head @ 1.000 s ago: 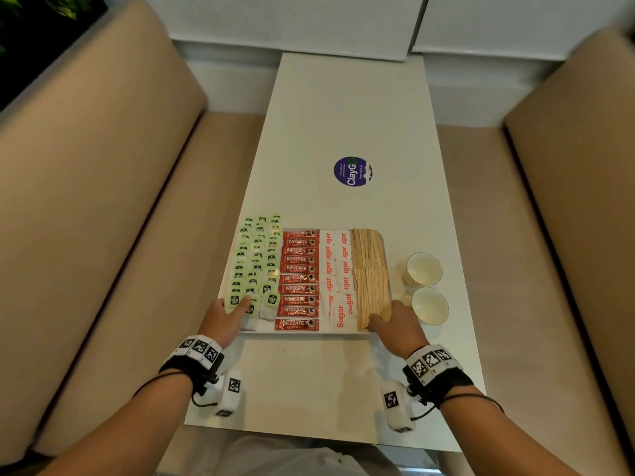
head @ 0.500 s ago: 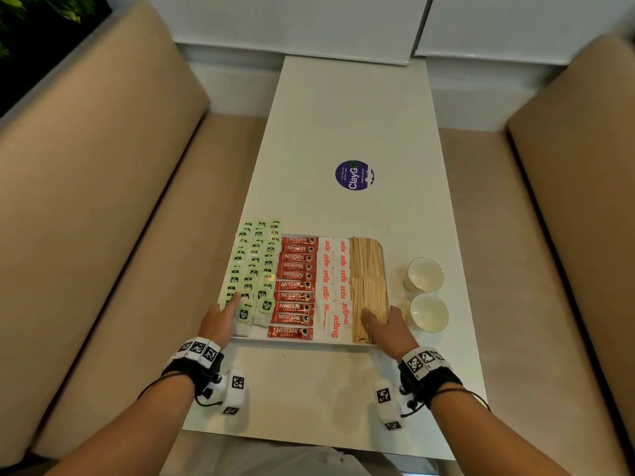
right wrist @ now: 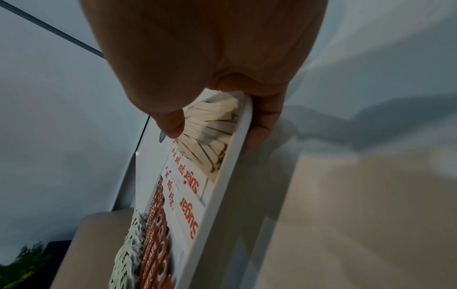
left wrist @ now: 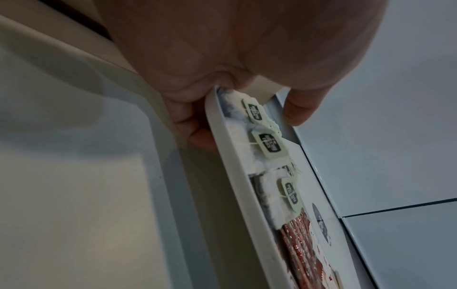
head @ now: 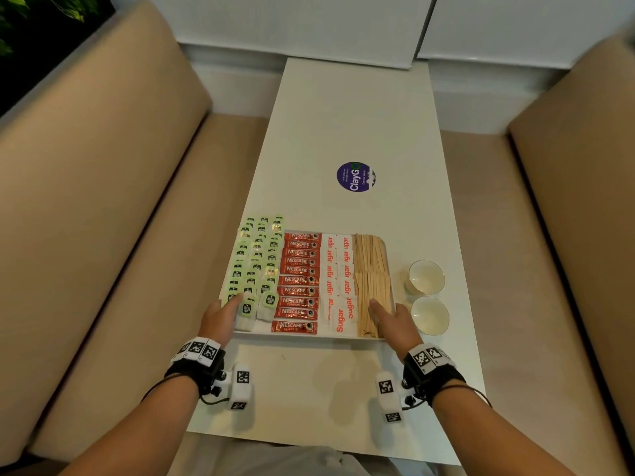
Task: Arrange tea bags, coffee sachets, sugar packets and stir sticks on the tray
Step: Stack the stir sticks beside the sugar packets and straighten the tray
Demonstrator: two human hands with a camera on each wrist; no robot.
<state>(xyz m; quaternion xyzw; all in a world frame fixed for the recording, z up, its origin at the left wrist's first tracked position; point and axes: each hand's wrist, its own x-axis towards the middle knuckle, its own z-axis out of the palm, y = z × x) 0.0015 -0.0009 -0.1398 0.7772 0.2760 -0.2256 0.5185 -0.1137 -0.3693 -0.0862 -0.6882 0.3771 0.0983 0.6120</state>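
Tray [head: 343,334] corners pinched, thumbs above: left grip [head: 216,319] near-left, right grip [head: 395,322] near-right

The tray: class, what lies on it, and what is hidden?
On the tray: tea bags, coffee sachets, sugar packets, stir sticks. Its floor is mostly covered; the near corners sit under both hands.

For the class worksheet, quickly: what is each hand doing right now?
Left hand: grips the tray at its near left corner, thumb on top.
Right hand: grips the tray's near right corner, thumb over the stir sticks.
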